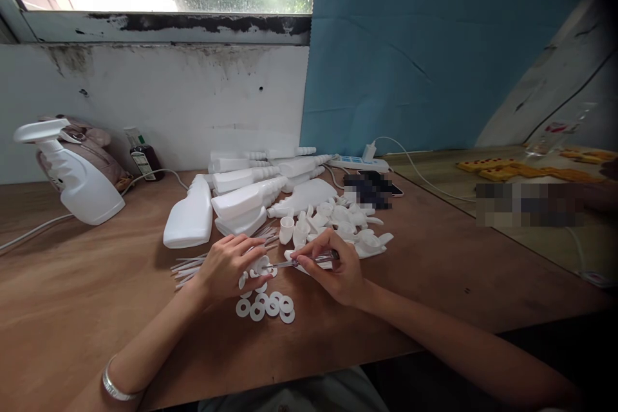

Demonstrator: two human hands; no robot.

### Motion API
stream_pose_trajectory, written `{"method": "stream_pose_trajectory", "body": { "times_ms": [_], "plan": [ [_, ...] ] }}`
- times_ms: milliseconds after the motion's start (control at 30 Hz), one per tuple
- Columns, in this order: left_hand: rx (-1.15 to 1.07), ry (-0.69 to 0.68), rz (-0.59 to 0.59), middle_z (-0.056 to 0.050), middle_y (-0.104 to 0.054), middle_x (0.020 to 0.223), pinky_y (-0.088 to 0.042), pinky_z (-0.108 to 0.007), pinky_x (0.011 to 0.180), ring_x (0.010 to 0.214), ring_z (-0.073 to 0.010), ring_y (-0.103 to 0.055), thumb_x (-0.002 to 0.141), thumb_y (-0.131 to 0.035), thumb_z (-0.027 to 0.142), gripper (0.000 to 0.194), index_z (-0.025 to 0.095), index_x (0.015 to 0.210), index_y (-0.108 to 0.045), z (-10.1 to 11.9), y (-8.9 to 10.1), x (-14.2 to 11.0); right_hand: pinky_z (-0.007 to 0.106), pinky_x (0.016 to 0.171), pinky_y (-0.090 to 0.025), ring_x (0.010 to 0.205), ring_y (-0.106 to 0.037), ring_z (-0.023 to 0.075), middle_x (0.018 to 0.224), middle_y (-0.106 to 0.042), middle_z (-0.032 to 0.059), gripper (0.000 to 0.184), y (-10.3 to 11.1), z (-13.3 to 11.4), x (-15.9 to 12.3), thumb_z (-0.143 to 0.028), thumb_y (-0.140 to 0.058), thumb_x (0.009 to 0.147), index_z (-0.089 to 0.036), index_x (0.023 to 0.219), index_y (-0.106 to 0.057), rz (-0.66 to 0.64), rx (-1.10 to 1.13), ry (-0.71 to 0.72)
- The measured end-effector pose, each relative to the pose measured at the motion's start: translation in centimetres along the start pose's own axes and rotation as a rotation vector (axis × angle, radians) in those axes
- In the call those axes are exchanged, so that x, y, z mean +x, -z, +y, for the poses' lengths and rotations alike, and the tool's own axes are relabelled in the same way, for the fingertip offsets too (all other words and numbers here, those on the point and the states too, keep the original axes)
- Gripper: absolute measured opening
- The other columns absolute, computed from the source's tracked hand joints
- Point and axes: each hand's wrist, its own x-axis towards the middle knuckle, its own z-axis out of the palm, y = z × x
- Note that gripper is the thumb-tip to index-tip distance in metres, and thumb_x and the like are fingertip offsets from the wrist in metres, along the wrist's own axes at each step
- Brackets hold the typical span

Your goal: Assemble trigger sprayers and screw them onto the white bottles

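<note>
My left hand (226, 267) rests on the wooden table (96, 296), fingers curled around a white plastic ring (262, 265). My right hand (333, 267) pinches a thin clear tube (309, 261) that points left toward that ring. Several loose white rings (270, 306) lie just in front of both hands. A bundle of thin white tubes (186, 268) lies under and left of my left hand. Behind the hands lies a pile of white spray-head parts (347, 222).
Several white spray bottles (241, 196) lie stacked at the table's middle; an assembled spray bottle (72, 174) stands at far left by a small dark bottle (143, 156). A power strip (357, 163) and phone (371, 188) lie behind. Yellow pieces (521, 170) sit on the right table.
</note>
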Motion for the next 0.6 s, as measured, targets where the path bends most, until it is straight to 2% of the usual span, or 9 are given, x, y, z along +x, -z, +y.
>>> {"method": "stream_pose_trajectory", "body": {
  "times_ms": [267, 433, 600],
  "plan": [
    [0.002, -0.006, -0.002, -0.009, -0.066, 0.103, -0.048, -0.035, 0.068, 0.084, -0.0235, -0.062, 0.082, -0.054, 0.040, 0.029, 0.015, 0.096, -0.060, -0.07, -0.10, -0.08, 0.029, 0.057, -0.052, 0.070, -0.069, 0.0193, 0.073, -0.068, 0.0021, 0.019, -0.04, 0.17, -0.02, -0.019, -0.060, 0.081, -0.023, 0.073, -0.043, -0.019, 0.008, 0.011],
    [0.012, -0.001, -0.021, -0.009, -0.066, 0.104, -0.047, -0.034, 0.069, 0.084, -0.0228, -0.061, 0.083, -0.053, 0.040, 0.029, 0.015, 0.095, -0.060, -0.11, -0.22, -0.16, 0.026, 0.055, -0.050, 0.065, -0.066, 0.0161, 0.072, -0.067, 0.0019, 0.017, -0.09, 0.36, 0.04, -0.019, -0.058, 0.081, -0.022, 0.074, -0.043, -0.042, -0.025, 0.067],
    [0.001, -0.013, -0.061, -0.009, -0.065, 0.106, -0.046, -0.036, 0.068, 0.084, -0.0236, -0.061, 0.081, -0.053, 0.050, 0.039, 0.015, 0.097, -0.059, -0.22, -0.32, -0.27, 0.025, 0.051, -0.048, 0.059, -0.064, 0.0145, 0.072, -0.067, 0.0019, 0.016, -0.01, 0.27, 0.06, -0.018, -0.057, 0.081, -0.022, 0.075, -0.043, -0.052, -0.024, 0.089]
  ]
}}
